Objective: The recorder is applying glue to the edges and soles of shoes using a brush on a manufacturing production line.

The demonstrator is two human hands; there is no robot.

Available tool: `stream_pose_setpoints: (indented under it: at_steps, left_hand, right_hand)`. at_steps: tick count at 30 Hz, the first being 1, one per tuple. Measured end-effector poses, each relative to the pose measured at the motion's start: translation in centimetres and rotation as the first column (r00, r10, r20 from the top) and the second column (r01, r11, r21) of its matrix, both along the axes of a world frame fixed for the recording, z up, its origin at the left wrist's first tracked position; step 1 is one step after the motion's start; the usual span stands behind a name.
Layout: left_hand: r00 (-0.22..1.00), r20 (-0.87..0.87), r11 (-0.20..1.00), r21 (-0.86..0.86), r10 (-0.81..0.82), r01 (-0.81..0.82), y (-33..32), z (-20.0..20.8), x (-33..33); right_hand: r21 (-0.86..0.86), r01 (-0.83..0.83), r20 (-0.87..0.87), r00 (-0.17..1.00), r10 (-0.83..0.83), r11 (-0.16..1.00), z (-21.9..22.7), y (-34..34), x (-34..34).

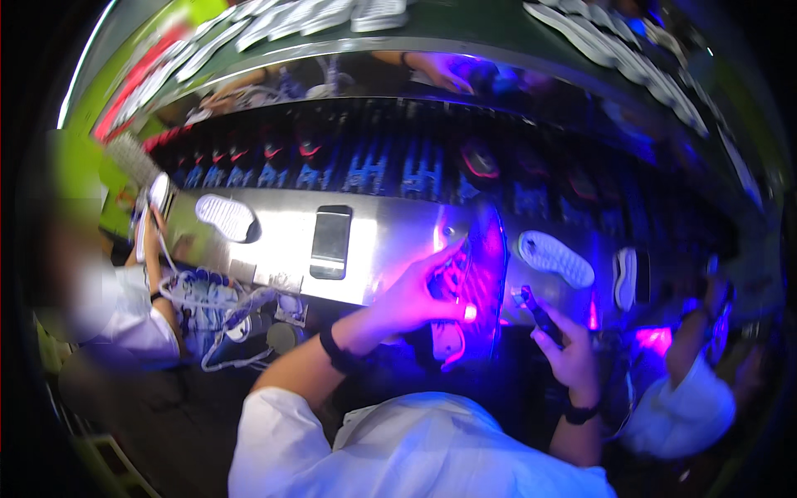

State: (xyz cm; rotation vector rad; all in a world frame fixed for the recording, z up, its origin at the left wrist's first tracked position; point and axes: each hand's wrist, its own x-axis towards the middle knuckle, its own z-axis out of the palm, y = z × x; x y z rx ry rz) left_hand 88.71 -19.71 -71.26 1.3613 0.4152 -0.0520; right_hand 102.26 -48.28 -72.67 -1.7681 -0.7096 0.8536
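Note:
My left hand is closed around a shoe bathed in strong pink and violet light, fingers on its laced side. The glare hides the shoe's true colour. In my right hand is a small brush with a dark handle, its head tilted up toward the left, just right of the shoe and apart from it. Beyond the brush, a white shoe sole lies on the metal bench.
A dark phone and another white sole lie on the bench to the left. Behind runs a row of dark shoes on blue supports. More soles line the shelf above. Co-workers sit on both sides.

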Motion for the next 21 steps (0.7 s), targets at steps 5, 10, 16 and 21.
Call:
stream_pose_setpoints:
  at_steps: [5,10,16,21]
  left_hand:
    - [0.974,-0.125,0.95,0.275,0.19,-0.15,12.0,-3.7,4.8]
    - [0.665,-0.579,0.567,0.777,0.472,0.274,25.7,-6.2,11.8]
    - [0.712,-0.591,0.434,0.793,0.378,0.428,35.9,-14.3,15.6]
    - [0.756,-0.501,0.377,0.855,0.421,0.356,32.9,-24.4,19.9]
  right_hand:
    - [-0.103,0.24,-0.287,0.922,-0.26,0.965,-4.3,-1.6,-0.3]
    - [-0.108,0.383,-0.357,0.846,-0.396,0.917,-3.9,-1.5,-0.1]
    - [-0.194,0.421,-0.295,0.837,-0.462,0.886,-6.3,-3.7,0.0]
    - [-0.218,0.461,-0.263,0.821,-0.506,0.86,-6.8,-5.3,0.0]
